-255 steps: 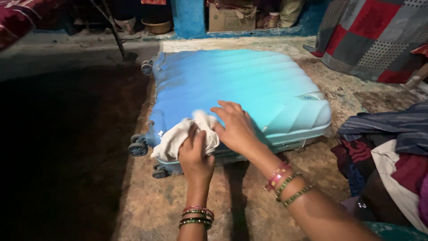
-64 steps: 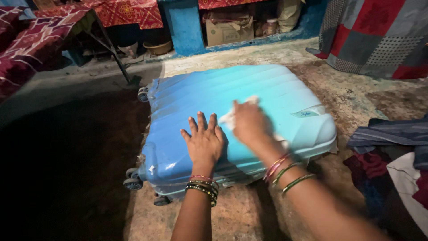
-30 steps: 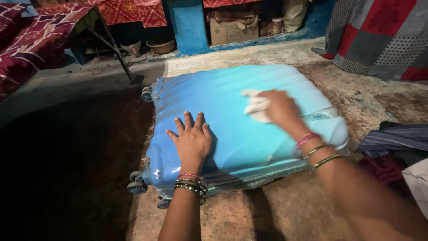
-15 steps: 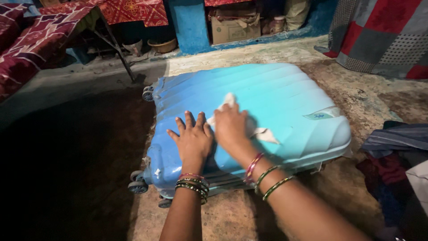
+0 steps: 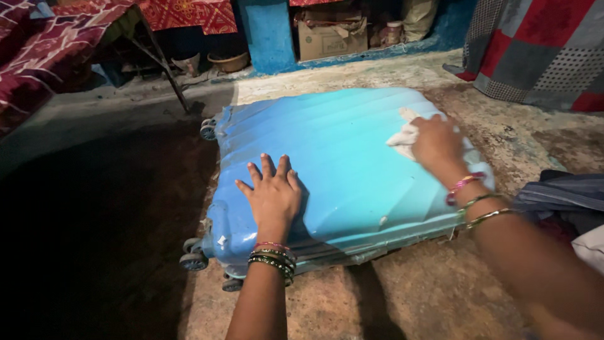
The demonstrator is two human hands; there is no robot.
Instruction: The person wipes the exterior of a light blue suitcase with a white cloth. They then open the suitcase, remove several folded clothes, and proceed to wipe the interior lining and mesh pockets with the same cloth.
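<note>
Pressing white cloth [image 5: 404, 135] near blue suitcase [image 5: 340, 176] right edge.
Right hand [image 5: 437, 143] curled on cloth; left hand [image 5: 274, 198] flat, fingers spread, near front-left edge.

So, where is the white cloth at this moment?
In the head view, the white cloth lies under the right hand, on the far right part of the blue suitcase. The left hand rests flat near the suitcase's wheel end.

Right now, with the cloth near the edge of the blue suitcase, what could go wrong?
The right hand presses the white cloth close to the suitcase edge, so it may slip off onto the dirty floor. The suitcase rests on wheels; only the flat left hand steadies it, so it might shift.
</note>
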